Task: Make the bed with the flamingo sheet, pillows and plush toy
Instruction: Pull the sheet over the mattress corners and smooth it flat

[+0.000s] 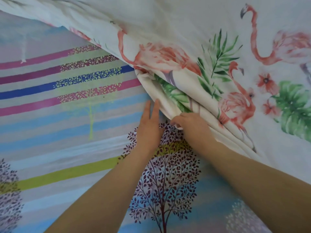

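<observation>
The white flamingo sheet [193,36], printed with pink flamingos and green leaves, covers the top and right of the view and lies bunched in folds along a diagonal edge. My right hand [191,126] grips that bunched edge near the middle, its fingers curled into the folds. My left hand [149,125] lies flat beside it with straight fingers, touching the striped bed cover [67,101] right at the sheet's edge. No pillows or plush toy are in view.
The striped cover with coloured bands and printed trees fills the left and bottom of the view under both forearms. Nothing else shows.
</observation>
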{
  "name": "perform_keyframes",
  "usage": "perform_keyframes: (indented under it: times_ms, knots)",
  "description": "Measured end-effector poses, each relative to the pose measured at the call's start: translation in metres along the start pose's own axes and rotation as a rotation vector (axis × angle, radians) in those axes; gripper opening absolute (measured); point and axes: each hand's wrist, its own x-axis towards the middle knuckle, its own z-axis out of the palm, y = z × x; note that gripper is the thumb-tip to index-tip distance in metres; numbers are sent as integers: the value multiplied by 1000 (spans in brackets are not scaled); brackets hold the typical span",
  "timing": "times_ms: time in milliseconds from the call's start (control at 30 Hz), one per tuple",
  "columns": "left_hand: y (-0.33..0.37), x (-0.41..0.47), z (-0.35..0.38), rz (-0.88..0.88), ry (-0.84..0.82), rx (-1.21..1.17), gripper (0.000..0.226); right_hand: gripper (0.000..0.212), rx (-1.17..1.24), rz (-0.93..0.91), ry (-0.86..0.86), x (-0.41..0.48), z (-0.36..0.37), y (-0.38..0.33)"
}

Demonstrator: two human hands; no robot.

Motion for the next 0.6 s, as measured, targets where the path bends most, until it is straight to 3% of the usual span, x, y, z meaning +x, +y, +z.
perform_keyframes:
  times_ms: [167,300,367,433,500,600]
  knots:
    - [17,15,-3,102,134,73,90,40,145,-43,124,-7,-22,11]
    - [39,38,-20,-27,285,-247,47,40,212,-73,181,-28,-50,10]
    - [41,40,-27,131,315,-15,18,39,209,-60,217,-41,-59,10]
    - [40,28,-31,198,253,139,11,38,184,16,223,-51,-70,10]
    - [42,3,-42,181,148,202,19,42,189,117,68,-59,-86,12]
    - [39,-31,-62,220,51,483,17,57,195,177,-236,-63,-98,3]
